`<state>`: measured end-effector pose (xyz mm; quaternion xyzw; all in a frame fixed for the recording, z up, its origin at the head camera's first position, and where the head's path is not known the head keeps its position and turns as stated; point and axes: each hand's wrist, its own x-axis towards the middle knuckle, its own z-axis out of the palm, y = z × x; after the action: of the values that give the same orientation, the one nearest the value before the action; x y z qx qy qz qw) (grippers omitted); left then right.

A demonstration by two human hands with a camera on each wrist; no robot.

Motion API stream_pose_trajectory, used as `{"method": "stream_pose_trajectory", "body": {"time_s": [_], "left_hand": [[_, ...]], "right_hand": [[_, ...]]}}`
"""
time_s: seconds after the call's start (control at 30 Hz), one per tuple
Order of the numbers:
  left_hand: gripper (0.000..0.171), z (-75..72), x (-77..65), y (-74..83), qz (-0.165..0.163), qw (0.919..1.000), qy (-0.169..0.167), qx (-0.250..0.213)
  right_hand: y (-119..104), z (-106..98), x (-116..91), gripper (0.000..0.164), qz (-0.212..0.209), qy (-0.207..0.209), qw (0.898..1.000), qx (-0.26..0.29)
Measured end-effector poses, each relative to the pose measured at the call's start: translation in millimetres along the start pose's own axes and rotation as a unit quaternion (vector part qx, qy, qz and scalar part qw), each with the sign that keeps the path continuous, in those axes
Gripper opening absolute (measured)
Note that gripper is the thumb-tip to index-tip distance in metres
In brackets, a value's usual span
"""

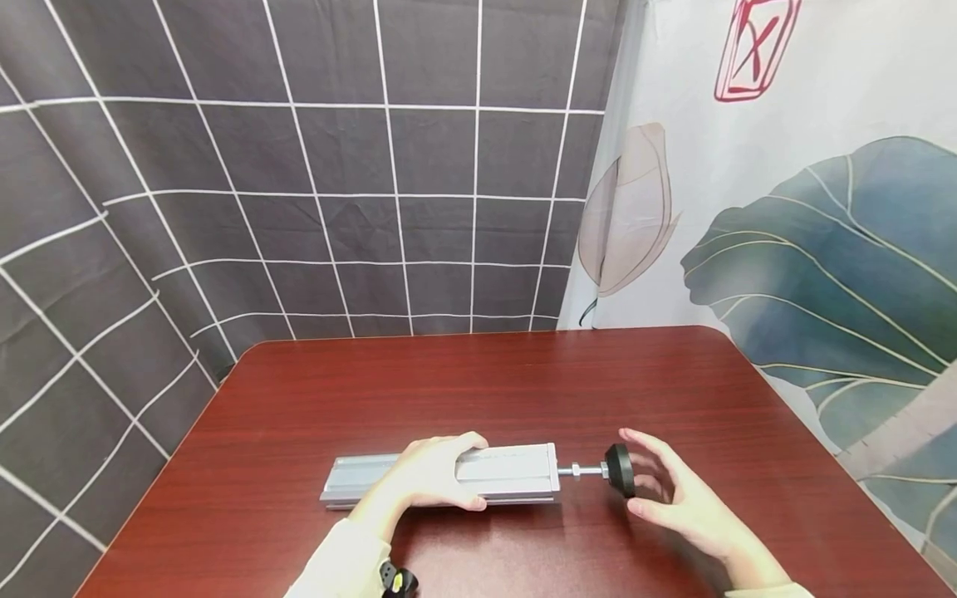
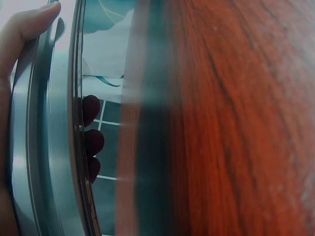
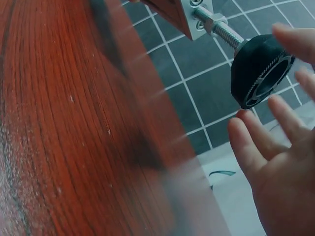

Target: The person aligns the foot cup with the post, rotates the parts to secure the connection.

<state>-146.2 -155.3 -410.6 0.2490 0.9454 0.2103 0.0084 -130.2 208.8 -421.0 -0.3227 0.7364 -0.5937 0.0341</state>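
A silver aluminium profile (image 1: 516, 473) lies crosswise above the near part of the table in the head view. My left hand (image 1: 429, 473) grips it around the middle, thumb on the near side and fingertips (image 2: 93, 142) curled round the other side in the left wrist view. From the profile's right end plate sticks a threaded rod (image 3: 227, 34) with a nut, ending in a black round levelling foot (image 3: 253, 66). Around that foot my right hand (image 1: 684, 498) is spread, thumb and fingers apart, fingertips close to its rim.
The red-brown wooden table (image 1: 478, 382) extends beyond the profile to its back edge. Behind it hangs a dark grey curtain (image 1: 434, 224) with white grid lines. A white curtain (image 1: 695, 274) with leaf prints hangs at the right. A black wrist device (image 1: 399, 580) sits at the left sleeve.
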Motion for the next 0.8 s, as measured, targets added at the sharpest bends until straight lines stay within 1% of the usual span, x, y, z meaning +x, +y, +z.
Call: {"method": "stream_pose_trajectory", "body": {"time_s": [0.07, 0.17, 0.2, 0.3, 0.37, 0.47, 0.57, 0.67, 0.8], "left_hand": [[0.068, -0.6, 0.1, -0.1, 0.0, 1.0, 0.001, -0.001], [0.067, -0.9, -0.1, -0.2, 0.001, 1.0, 0.001, -0.001], [0.067, -0.9, -0.1, -0.1, 0.002, 1.0, 0.001, 0.0], [0.067, -0.8, -0.2, 0.1, 0.003, 1.0, 0.0, 0.0], [0.067, -0.9, 0.0, 0.6, 0.004, 1.0, 0.001, -0.001], [0.067, -1.0, 0.8, 1.1, 0.006, 1.0, 0.002, -0.001], [0.067, -1.1, 1.3, 1.3, 0.003, 1.0, 0.001, -0.003], [0.067, -1.0, 1.1, 1.4, 0.0, 1.0, -0.001, -0.007], [0.067, -0.2, 0.7, 0.8, 0.0, 1.0, -0.002, -0.006]], "right_hand": [[1.3, -0.4, 0.1, 0.072, -0.013, -0.013, 1.0, -0.003], [1.2, 0.2, 0.7, 0.066, -0.017, -0.008, 1.0, -0.025], [0.5, 0.7, 0.7, 0.064, -0.013, -0.001, 0.999, -0.035], [-2.5, 2.1, 1.1, 0.059, 0.017, 0.021, 0.998, -0.057], [-3.6, 2.8, 2.0, 0.055, 0.032, 0.031, 0.997, -0.06], [-3.2, 2.8, 3.7, 0.053, 0.035, 0.035, 0.997, -0.054], [-1.9, 1.6, 3.1, 0.057, 0.035, 0.037, 0.998, -0.044], [-0.8, -0.5, -0.3, 0.066, 0.021, 0.03, 0.999, -0.031], [2.4, -2.6, -2.3, 0.072, -0.044, -0.002, 0.999, -0.013]]}}
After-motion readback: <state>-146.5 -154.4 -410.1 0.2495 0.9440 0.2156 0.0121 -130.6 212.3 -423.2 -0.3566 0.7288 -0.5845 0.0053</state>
